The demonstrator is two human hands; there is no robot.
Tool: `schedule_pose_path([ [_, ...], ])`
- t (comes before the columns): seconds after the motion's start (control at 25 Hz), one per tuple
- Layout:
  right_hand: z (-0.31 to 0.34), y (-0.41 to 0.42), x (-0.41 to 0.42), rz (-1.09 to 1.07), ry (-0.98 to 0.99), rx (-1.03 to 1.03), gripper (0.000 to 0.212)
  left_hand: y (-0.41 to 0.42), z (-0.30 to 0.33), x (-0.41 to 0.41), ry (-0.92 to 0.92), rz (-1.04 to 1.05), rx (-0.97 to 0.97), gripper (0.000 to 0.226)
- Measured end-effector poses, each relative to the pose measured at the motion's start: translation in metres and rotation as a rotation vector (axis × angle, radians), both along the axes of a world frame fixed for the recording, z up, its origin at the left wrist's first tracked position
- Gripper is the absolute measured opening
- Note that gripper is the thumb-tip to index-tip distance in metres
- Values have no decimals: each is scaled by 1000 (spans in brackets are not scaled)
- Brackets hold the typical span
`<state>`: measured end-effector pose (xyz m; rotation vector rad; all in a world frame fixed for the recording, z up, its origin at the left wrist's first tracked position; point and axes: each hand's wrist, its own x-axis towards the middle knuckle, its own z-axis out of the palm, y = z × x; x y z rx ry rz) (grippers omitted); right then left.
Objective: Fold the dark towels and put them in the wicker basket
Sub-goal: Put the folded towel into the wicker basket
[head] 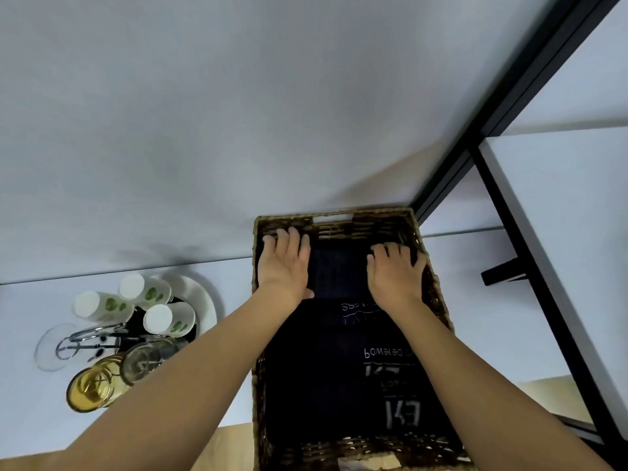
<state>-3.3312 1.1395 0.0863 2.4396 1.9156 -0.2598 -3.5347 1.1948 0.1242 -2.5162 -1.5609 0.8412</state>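
A brown wicker basket [339, 217] stands on the white table in front of me. Folded dark towels with white lettering [339, 368] lie stacked inside it. A folded dark towel [338, 273] sits on top at the basket's far end. My left hand [283, 263] lies flat, palm down, on that towel's left side, fingers reaching the far wall. My right hand [396, 270] presses flat on its right side, fingers spread. Both forearms reach in over the basket.
A white plate [200, 290] at the left holds three white cups with green prints [158, 317]. Glass jars [102, 382] and a metal tool sit beside it. A black metal frame [509, 232] and a white shelf board [560, 215] stand at the right. A white wall is behind.
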Motion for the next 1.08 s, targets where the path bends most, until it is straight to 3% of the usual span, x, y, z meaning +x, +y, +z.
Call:
schedule_pose_path([
  [0.12,-12,0,-1,-39,29,-6,54,7,-23,3,-314,157,-112,110],
  [0.24,-34,0,7,-17,54,73,60,6,-53,2,-520,317,67,93],
  [0.36,-60,16,8,-52,117,150,58,15,-86,6,-568,392,180,79],
  [0.52,-73,18,11,-27,94,218,54,17,-98,5,-592,393,187,77],
  [0.72,-53,16,8,-11,88,79,59,12,-77,2,-553,381,103,84],
  [0.84,-36,6,5,-45,129,-34,63,-10,-66,-6,-670,389,-13,78],
  [0.96,-21,-32,-9,-31,192,-116,69,-58,-50,-16,-749,426,-164,84],
  [1.08,-7,-82,-23,56,189,-219,75,-112,-35,-24,-696,367,-201,89],
])
